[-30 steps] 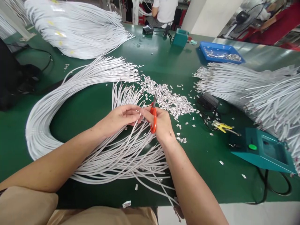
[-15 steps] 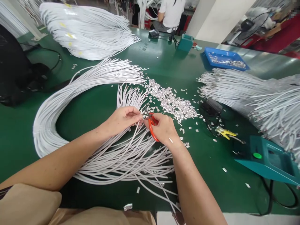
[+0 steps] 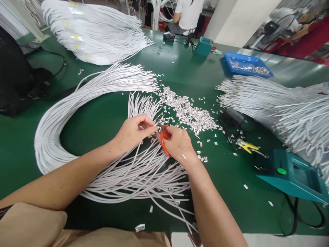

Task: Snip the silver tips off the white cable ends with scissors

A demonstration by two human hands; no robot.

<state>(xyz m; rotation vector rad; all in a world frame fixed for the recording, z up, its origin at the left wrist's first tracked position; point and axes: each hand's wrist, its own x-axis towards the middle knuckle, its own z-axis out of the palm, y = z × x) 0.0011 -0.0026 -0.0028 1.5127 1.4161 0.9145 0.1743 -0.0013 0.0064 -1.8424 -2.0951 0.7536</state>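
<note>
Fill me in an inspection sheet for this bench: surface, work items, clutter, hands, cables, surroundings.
Surface: green tabletop, scraps strewn over it.
Work items: white wires in a curved bundle; orange-handled cutting tool.
Clutter: silvery scraps heaped beyond the hands; blue tray holding small silvery pieces.
Hands: right hand holds the cutting tool; left hand is at the wires, its pinch unclear.
Cables: black cord beneath the teal device; black adapter nearby.
Surroundings: person in white and person in red beyond the table.
</note>
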